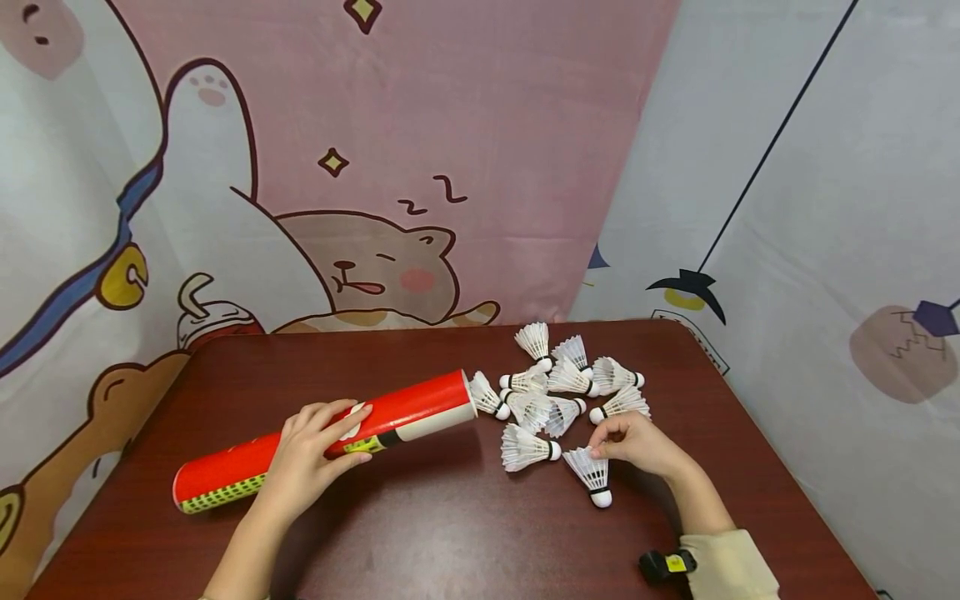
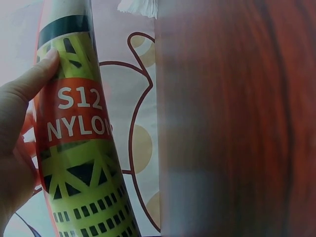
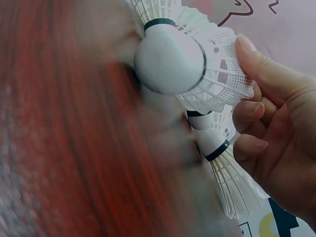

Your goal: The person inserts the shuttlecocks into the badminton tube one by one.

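My left hand (image 1: 306, 454) grips a long red shuttlecock tube (image 1: 423, 406) around its middle, and the tube's right end looks raised off the table. In the left wrist view, the thumb lies along the tube's label (image 2: 79, 111), which reads "S12 NYLON". With thumb and fingertips, my right hand (image 1: 643, 446) pinches a white shuttlecock (image 1: 588, 471) by the rim of its skirt, cork pointing down toward me. Its rounded cork (image 3: 168, 59) looms large in the right wrist view. One loose shuttlecock (image 1: 487, 397) is right beside the tube's right end; whether it touches cannot be told.
Several more shuttlecocks (image 1: 572, 379) lie in a loose cluster on the brown table (image 1: 450, 533), right of the tube. Nearest my right hand are one shuttlecock (image 1: 624, 403) behind it and another (image 1: 527, 448) to the left. A printed cloth (image 1: 480, 167) hangs behind the table.
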A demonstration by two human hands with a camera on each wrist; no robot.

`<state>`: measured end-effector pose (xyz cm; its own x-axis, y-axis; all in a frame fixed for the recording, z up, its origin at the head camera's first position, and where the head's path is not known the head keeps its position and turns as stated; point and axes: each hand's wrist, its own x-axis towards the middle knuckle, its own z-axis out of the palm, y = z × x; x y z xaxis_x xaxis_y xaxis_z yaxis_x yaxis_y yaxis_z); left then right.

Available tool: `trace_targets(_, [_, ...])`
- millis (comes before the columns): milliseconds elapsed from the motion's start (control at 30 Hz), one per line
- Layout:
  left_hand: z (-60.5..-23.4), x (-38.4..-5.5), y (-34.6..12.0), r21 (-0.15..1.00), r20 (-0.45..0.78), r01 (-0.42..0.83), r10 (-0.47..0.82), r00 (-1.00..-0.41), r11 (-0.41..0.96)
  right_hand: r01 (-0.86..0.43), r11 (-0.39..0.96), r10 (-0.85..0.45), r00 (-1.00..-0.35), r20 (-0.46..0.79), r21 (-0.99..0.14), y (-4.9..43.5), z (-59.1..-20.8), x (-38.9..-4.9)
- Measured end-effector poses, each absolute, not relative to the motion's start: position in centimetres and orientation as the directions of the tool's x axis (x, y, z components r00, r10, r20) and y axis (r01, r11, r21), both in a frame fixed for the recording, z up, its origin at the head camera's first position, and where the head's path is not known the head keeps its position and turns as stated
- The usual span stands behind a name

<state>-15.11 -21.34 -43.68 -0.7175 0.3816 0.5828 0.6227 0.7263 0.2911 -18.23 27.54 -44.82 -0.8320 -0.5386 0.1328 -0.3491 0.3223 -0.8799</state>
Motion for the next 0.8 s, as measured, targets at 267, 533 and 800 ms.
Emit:
trace_targets(267, [-43.7,-15.2,-21.4,0.289,0.584,0.628,0.386,-0.714,0.723,-0.4,0.293,-0.506,-0.836,0.214,-0.869,27.3,-44.4,-18.0])
trace_targets(533, [-43.6,-15.2,-21.4,0.288,0.583,0.627,0.388,-0.714,0.724,-0.451,0.211,-0.404,-0.848,0.343,-0.867,26.3,-44.2,-17.9])
trace_targets(800, [-43.7,-15.1,-21.4,0.293,0.58,0.625,0.386,-0.717,0.723,-0.557,0.125,-0.272,-0.815,0.511,-0.821,24.8,-44.1,-18.1])
